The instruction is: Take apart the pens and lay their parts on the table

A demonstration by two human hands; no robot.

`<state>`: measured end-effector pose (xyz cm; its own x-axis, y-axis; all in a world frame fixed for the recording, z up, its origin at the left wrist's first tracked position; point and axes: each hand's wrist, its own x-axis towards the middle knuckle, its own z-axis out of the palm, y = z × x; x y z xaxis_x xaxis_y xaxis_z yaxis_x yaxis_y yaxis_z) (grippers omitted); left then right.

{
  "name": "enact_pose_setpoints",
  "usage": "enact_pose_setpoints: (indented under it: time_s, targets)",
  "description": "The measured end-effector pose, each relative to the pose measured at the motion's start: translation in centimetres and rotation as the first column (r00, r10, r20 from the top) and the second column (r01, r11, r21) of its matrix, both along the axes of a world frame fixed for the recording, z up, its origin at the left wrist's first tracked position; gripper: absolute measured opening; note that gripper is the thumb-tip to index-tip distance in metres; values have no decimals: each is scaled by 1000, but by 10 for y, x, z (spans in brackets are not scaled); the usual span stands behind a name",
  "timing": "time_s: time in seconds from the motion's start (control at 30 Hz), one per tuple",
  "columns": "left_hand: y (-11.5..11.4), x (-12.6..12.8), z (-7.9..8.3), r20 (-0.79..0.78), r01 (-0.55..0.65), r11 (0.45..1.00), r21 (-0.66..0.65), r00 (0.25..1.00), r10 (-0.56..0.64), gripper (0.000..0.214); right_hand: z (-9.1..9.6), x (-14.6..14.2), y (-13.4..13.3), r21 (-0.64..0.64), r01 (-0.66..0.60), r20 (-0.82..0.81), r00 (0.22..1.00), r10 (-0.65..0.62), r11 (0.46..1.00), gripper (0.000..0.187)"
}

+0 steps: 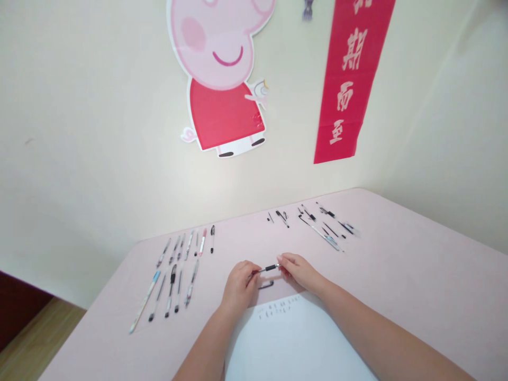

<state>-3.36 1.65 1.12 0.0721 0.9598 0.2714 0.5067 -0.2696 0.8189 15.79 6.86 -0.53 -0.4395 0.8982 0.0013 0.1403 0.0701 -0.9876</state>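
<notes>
Above a pink table point(416, 275), my left hand point(239, 286) and my right hand point(298, 271) hold one pen point(270, 268) between them, level. The left fingers are curled round its clear barrel end. At the other end, beside the black grip, the right fingertips pinch it. A dark pen cap point(265, 285) lies on the table just below the pen. A white sheet of paper point(293, 344) with a line of small scribbles lies in front of me under my forearms.
Several whole pens point(174, 275) lie in rows on the left of the table. Loose pen parts point(321, 225) are scattered at the far right. A cartoon pig cut-out point(222, 74) and a red banner point(349, 79) hang on the wall behind. Wooden floor shows at lower left.
</notes>
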Motion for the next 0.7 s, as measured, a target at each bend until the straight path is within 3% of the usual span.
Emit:
enact_pose_setpoints:
  time_s: [0.1, 0.47, 0.7]
  targets:
    - [0, -1, -1, -31, 15, 1000, 21, 999, -14, 15, -5, 0, 2, 34, -21, 26, 999, 20, 999, 43]
    - [2, -4, -7, -183, 29, 994, 108, 983, -8, 17, 2, 2, 0, 53, -13, 22, 1000, 11, 998, 15]
    - [1, -4, -7, -252, 23, 990, 139, 968, 13, 16, 0, 4, 3, 98, 3, 64, 998, -9, 995, 24]
